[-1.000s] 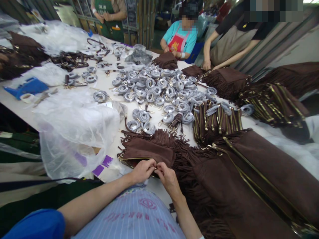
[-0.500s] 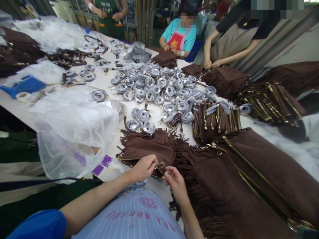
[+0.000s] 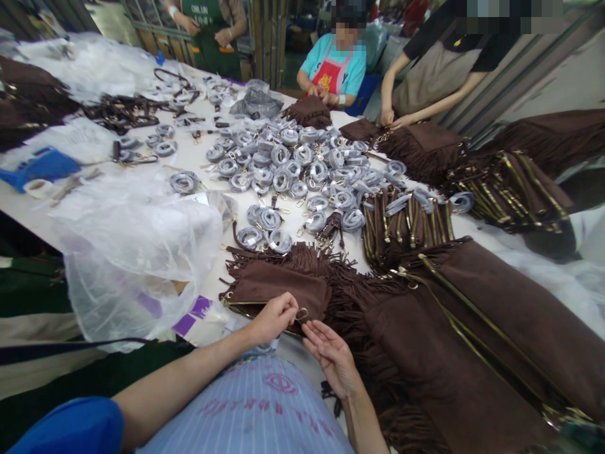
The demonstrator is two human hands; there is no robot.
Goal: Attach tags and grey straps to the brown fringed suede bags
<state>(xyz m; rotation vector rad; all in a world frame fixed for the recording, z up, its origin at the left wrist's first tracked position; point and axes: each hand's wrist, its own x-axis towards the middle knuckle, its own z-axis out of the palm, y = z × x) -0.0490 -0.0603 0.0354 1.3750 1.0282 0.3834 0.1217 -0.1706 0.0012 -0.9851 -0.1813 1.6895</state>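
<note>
The left hand point(image 3: 278, 313) has its grip clenched on a metal loop point(image 3: 305, 310), which juts out at its 3 o'clock. The right hand point(image 3: 334, 359), its grip released and fingers stretched, is just beside the loop at 4 o'clock; whether its fingertips touch it, I cannot tell. The fringed pouch point(image 3: 278, 282) lies partly beneath the hands, toward 12 o'clock on the tabletop point(image 3: 191, 156), its gold zip point(image 3: 243, 303) along the near edge. Outward from the hands, a big brown bag point(image 3: 463, 328) lies at 3 o'clock, zipped pouches point(image 3: 409, 224) are packed at 2, coiled straps point(image 3: 293, 161) are heaped at 12, and clear plastic point(image 3: 137, 252) spreads between 9 and 10. Well apart at 10 is a white roll point(image 3: 38, 188). Across the tabletop, co-workers show by a green apron point(image 3: 208, 31) at 11, a red apron point(image 3: 329, 75) at 12 and a dark sleeve point(image 3: 420, 39) at 1.
</note>
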